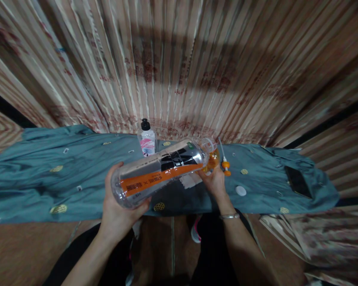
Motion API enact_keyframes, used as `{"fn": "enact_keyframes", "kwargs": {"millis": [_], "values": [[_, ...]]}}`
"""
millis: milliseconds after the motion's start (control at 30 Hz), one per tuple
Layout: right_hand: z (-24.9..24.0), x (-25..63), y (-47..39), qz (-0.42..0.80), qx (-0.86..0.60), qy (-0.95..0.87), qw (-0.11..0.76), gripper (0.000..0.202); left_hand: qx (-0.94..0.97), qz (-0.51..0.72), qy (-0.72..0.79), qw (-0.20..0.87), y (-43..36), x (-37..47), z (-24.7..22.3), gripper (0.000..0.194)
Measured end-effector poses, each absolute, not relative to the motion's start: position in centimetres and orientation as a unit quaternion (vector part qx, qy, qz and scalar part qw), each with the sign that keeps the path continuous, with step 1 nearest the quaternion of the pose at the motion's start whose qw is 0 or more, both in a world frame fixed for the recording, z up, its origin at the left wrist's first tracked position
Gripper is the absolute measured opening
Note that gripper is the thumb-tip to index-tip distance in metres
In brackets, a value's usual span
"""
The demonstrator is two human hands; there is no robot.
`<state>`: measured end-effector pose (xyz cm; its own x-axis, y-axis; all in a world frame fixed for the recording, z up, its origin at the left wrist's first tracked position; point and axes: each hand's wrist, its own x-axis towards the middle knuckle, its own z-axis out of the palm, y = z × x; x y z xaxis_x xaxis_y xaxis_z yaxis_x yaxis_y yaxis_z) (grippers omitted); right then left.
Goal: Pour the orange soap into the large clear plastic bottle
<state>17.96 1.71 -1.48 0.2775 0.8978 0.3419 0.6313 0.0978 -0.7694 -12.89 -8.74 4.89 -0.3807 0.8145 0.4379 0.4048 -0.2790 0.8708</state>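
Observation:
My left hand (122, 210) is wrapped round the base of a large clear bottle (164, 171) with a silver, black and orange label. The bottle lies tilted, its neck at the right, over a small orange-tinted bottle (213, 159). My right hand (214, 180) holds that small bottle from below, partly behind the large one. Whether liquid passes between them is too small to tell. An orange pump top (226, 165) with a white tube lies just right of the small bottle. Nearer the front edge is a white round cap (240, 190).
A clear bottle with a black top and pink label (147, 141) stands behind the large bottle. White tissue (191, 180) lies under the hands. A black phone (298, 182) rests at the right on the green cloth (89, 174). Striped curtains (179, 71) hang close behind.

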Motion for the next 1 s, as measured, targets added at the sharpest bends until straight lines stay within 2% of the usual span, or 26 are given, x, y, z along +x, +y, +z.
{"fn": "enact_keyframes", "kwargs": {"millis": [533,700,1000], "values": [[-2.6,18.3,1.9,0.111,-0.634,-0.604,0.469,0.07,0.525,0.551,0.623,0.18,-8.8,-13.5,6.6,0.097],[-2.5,18.3,1.9,0.107,-0.63,-0.607,0.473,0.072,0.52,0.539,0.629,0.206,-9.0,-13.6,6.5,0.102],[-2.5,18.3,1.9,0.107,-0.631,-0.607,0.471,0.066,0.517,0.552,0.622,0.205,-8.9,-13.5,6.5,0.095]]}}
